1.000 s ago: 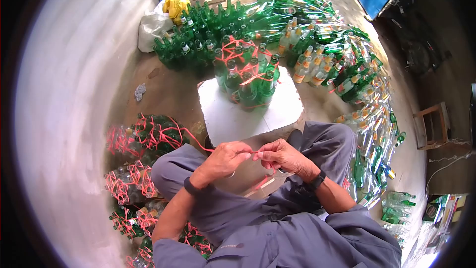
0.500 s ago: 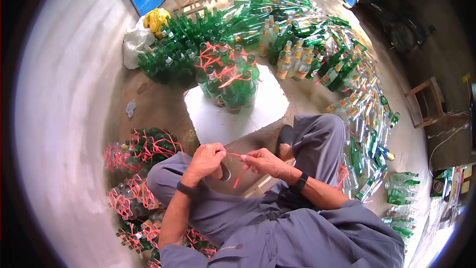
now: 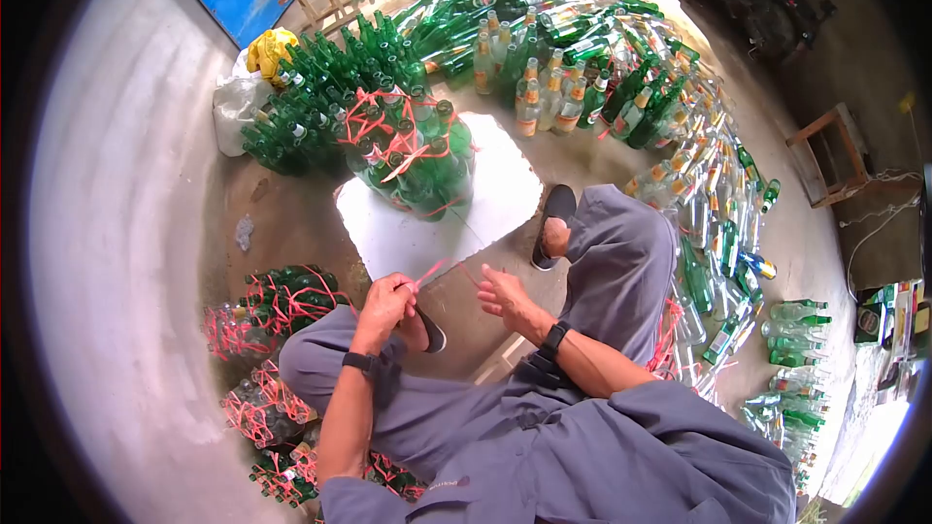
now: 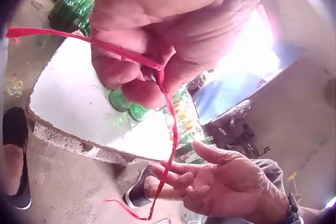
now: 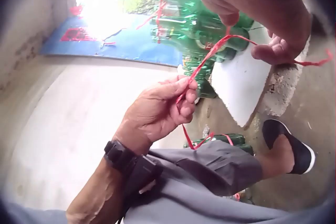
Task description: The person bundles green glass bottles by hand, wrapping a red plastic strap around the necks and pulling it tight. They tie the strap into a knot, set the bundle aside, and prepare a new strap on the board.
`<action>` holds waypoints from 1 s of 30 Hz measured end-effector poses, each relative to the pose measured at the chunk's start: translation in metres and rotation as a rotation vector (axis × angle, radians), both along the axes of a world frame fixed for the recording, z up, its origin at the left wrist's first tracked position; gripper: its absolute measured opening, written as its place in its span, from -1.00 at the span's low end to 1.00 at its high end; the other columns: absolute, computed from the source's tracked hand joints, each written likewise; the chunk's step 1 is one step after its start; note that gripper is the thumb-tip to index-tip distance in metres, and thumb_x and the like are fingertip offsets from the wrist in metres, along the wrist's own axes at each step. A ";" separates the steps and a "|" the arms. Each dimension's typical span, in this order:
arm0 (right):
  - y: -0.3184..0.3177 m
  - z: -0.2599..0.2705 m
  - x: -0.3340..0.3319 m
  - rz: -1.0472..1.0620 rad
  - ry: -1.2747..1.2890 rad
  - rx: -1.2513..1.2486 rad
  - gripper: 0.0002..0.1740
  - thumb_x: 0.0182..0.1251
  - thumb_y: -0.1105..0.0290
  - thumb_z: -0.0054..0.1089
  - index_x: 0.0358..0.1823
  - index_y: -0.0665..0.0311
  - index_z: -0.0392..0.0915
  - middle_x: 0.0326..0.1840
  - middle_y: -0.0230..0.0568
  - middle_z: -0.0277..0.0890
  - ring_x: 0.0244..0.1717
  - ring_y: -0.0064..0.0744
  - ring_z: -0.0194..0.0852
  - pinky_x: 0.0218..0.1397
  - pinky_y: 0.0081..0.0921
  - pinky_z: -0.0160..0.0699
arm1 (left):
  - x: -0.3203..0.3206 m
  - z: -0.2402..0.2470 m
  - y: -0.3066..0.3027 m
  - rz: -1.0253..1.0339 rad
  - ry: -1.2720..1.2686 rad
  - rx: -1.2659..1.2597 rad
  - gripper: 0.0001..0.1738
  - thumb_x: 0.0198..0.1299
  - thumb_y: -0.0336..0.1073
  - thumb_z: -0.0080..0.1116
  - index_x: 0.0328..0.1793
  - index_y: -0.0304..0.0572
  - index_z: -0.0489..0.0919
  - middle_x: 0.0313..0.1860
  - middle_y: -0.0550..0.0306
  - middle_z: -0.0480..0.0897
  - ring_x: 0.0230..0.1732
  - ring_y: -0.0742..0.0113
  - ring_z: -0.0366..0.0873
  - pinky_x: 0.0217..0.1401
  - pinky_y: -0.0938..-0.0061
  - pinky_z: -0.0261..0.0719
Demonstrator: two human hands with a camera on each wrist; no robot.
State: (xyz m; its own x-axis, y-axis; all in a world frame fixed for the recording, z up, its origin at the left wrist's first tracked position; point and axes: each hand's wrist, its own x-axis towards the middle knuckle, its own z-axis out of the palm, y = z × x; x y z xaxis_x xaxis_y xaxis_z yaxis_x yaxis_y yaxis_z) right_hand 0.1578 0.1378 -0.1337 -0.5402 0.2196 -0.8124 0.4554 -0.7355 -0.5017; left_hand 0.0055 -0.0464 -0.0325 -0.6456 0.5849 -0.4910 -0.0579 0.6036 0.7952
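Observation:
My left hand [image 3: 386,299] is above the left knee and pinches a red plastic string [image 4: 170,119] between thumb and curled fingers. One length of the string trails down from that hand past the knee, as the right wrist view shows. The other length runs across to my right hand [image 3: 513,299], whose fingers are loosely spread. In the left wrist view the string passes in front of the right fingers and its thin end hangs below them. Beyond both hands, a bundle of green bottles [image 3: 427,170] wound with red string stands upright on a white slab [image 3: 500,175].
Bundles of bottles tied with red string [image 3: 291,296] lie at the left. Many loose bottles [image 3: 704,204] are heaped along the right, and upright green bottles [image 3: 291,136] stand behind the slab. A wooden frame [image 3: 830,155] leans at the right wall.
The hands have moved apart, and the right fingers have gone from pinching the string to spreading loosely. The left hand keeps its pinch. The head view has swung to the right.

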 end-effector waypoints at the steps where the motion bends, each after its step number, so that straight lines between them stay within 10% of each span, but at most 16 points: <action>1: 0.005 -0.009 -0.005 -0.028 -0.033 0.081 -0.25 0.38 -0.19 0.27 0.38 0.17 0.39 0.18 -0.29 0.46 -0.02 -0.42 0.50 -0.11 -0.39 0.56 | -0.003 -0.013 -0.001 0.109 -0.020 0.043 -0.77 0.24 -0.31 0.09 -0.23 -0.35 0.67 -0.53 0.14 0.62 -0.57 0.42 0.56 -0.46 0.46 0.49; 9: 0.046 -0.060 -0.034 -0.250 -0.052 0.088 -0.09 0.29 -0.26 0.33 0.49 0.14 0.30 0.37 -0.25 0.36 0.21 -0.28 0.44 0.07 -0.31 0.48 | -0.028 -0.134 -0.030 0.601 0.352 -0.068 -0.74 0.16 -0.24 0.24 -0.26 -0.36 0.67 -0.50 0.14 0.59 -0.40 0.26 0.50 -0.26 0.31 0.45; 13: 0.062 -0.077 -0.047 -0.434 0.069 -0.067 -0.07 0.31 -0.28 0.33 0.51 0.15 0.28 0.52 -0.14 0.23 0.29 -0.17 0.40 0.15 -0.27 0.41 | -0.028 -0.142 -0.031 0.837 -0.093 0.101 -0.87 0.16 -0.34 0.24 -0.26 -0.26 0.66 -0.56 0.31 0.45 -0.50 0.48 0.34 -0.40 0.48 0.27; 18: 0.074 -0.114 -0.047 -0.445 0.184 -0.031 -0.40 0.51 -0.16 0.15 0.26 0.19 0.43 0.19 -0.10 0.56 0.26 -0.07 0.46 0.26 0.00 0.44 | -0.033 -0.142 -0.026 0.870 -0.116 0.120 -0.90 0.23 -0.40 0.18 -0.25 -0.23 0.67 -0.55 0.40 0.40 -0.51 0.57 0.25 -0.45 0.52 0.15; 30: 0.097 -0.102 -0.066 -0.578 0.090 -0.122 -0.38 0.66 0.01 -0.07 0.38 0.45 0.26 0.33 0.21 0.45 0.32 0.28 0.46 0.36 0.41 0.42 | -0.033 -0.179 -0.028 0.950 -0.273 0.108 -0.93 0.22 -0.38 0.23 -0.28 -0.19 0.68 -0.58 0.38 0.44 -0.60 0.55 0.28 -0.55 0.50 0.19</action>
